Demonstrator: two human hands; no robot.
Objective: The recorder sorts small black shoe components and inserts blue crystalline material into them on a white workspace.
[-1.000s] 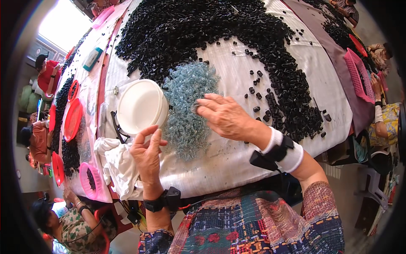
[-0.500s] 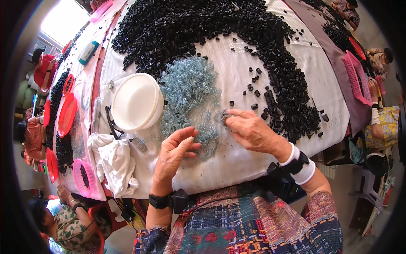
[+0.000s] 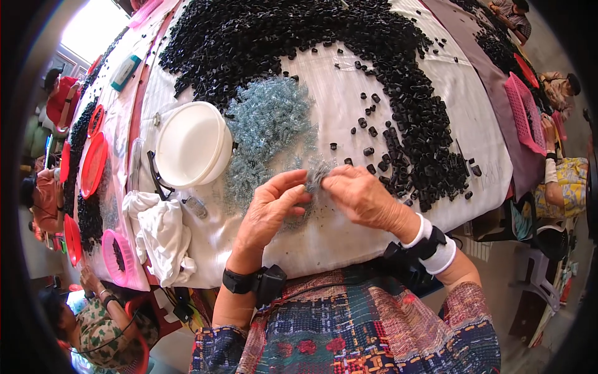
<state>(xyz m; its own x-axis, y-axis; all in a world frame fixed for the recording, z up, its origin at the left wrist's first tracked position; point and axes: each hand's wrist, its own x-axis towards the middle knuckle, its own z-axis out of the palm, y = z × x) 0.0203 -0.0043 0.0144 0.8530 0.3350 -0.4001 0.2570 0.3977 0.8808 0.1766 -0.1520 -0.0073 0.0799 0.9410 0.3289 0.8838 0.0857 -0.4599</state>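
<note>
A tangled clump of small coil springs is pinched in the fingers of my right hand. My left hand is close beside that clump on its left, fingers apart and curved towards it; whether a fingertip touches the springs I cannot tell. Beneath and beyond both hands spreads a heap of blue-grey coil springs on the white table cover. Small black plastic parts lie in a large mass that arcs around the springs, with several loose ones to the right of my hands.
Left of the springs stands a white bowl, near a black-framed item and a crumpled white cloth. Red trays and a pink basket sit further left. Another pink basket is at right. Co-workers sit along both sides.
My right hand has moved slightly left and nearer with the clump of springs. The left hand has risen to the right, so both hands are now almost together.
</note>
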